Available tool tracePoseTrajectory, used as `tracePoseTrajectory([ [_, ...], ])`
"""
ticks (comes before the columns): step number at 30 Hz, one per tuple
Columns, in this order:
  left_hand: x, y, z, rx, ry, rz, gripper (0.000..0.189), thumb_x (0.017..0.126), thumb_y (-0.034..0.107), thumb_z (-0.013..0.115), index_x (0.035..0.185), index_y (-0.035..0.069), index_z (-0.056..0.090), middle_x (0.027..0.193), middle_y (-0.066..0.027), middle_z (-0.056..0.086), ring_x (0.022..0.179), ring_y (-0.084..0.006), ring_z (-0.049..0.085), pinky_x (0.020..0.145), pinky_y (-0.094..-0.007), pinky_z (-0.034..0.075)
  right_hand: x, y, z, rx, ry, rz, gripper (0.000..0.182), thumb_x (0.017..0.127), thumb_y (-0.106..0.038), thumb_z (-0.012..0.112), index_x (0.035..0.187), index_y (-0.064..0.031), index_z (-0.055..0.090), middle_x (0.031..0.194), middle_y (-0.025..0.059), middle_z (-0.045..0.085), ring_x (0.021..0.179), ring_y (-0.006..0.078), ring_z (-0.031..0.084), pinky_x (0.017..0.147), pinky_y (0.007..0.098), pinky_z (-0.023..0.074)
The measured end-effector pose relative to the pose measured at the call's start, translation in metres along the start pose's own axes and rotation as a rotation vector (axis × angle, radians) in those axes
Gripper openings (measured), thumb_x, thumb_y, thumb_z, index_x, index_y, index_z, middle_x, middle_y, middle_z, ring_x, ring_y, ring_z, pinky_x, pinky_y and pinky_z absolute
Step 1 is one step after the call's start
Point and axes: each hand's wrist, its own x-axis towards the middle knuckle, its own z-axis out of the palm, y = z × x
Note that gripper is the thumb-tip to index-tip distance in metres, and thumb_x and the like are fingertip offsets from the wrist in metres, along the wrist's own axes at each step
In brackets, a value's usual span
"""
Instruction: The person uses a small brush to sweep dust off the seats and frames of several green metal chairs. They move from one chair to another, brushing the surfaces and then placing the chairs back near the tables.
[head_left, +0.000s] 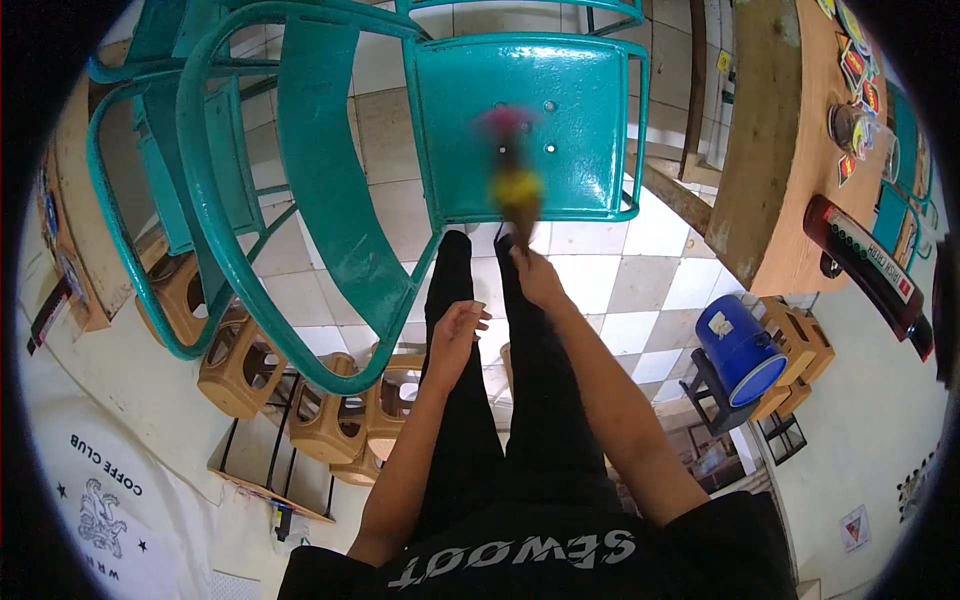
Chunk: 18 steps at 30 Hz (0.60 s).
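My right hand (534, 277) grips the handle end of a duster (516, 184), blurred by motion, with yellow, dark and pink parts. The duster's head lies over the seat of a teal metal chair (585, 82) that has small round holes; whether it touches the seat I cannot tell. My left hand (457, 330) holds nothing, its fingers loosely bent, in front of my left leg. The chair's curved backrest (330, 172) and round tubular frame are to the left of the seat.
More teal metal chairs (161, 165) stand at the left. Brown plastic stools (326, 420) are stacked lower left. On the right are a wooden table (810, 187) bearing a glass jar (847, 127) and stickers, a dark bottle-shaped item (862, 262), and a blue plastic drum (735, 345) on a dark stool.
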Motion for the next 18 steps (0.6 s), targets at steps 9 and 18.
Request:
tracePoseTrajectory([
  [9, -0.005, -0.011, -0.004, -0.012, 0.035, -0.014, 0.034, 0.099, 0.036, 0.054, 0.111, 0.005, 0.059, 0.098, -0.0051, 0.068, 0.086, -0.0127, 0.061, 0.074, -0.0275, 0.047, 0.011, -0.045, -0.012, 1.034, -0.048, 0.672, 0.040, 0.100, -0.048, 0.040, 0.094, -0.0095, 0.050, 0.071, 0.0071, 0.054, 0.054, 0.0189, 0.049, 0.045, 0.0311, 0.0371],
  [18, -0.003, -0.016, 0.008, 0.000, 0.021, -0.004, 0.036, 0.098, 0.037, 0.054, 0.111, 0.004, 0.060, 0.098, -0.0058, 0.068, 0.088, -0.0131, 0.061, 0.076, -0.0287, 0.048, 0.018, -0.059, 0.000, 1.065, 0.092, 0.620, 0.047, 0.101, -0.050, 0.039, 0.076, -0.0118, 0.047, 0.058, 0.0011, 0.045, 0.040, 0.0124, 0.038, 0.036, 0.0306, 0.0327],
])
